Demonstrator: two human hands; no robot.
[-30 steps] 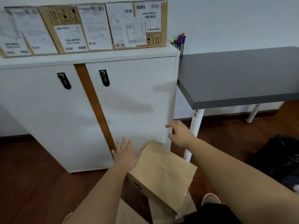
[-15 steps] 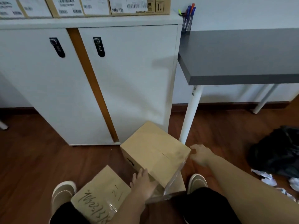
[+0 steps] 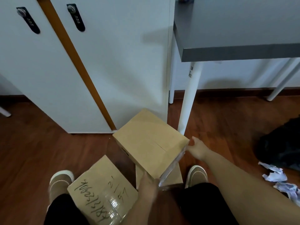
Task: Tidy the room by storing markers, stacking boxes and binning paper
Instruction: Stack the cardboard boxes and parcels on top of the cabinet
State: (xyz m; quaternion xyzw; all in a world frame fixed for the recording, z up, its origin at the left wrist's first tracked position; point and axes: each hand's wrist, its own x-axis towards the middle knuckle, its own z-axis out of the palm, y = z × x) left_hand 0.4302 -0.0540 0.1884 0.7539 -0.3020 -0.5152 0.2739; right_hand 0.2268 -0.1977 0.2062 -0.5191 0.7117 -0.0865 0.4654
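A plain cardboard box (image 3: 149, 143) sits on top of a lower box (image 3: 174, 176) on the wooden floor, in front of the white cabinet. My left hand (image 3: 148, 185) grips the plain box's near corner from below. My right hand (image 3: 197, 149) holds its right corner, fingers curled round the edge. A second box (image 3: 103, 190) with black handwriting and clear tape lies on the floor between my shoes. Crumpled paper (image 3: 276, 176) lies on the floor at the right.
The white cabinet (image 3: 113, 70) with two black locks stands just behind the boxes. A grey table (image 3: 240, 51) on white legs is at the right, one leg (image 3: 189, 98) close to the box. A black bag (image 3: 282, 146) lies on the floor at the far right.
The view has tilted further down to the floor. Both hands dropped from near the cabinet front to the top box's corners and took hold of them.
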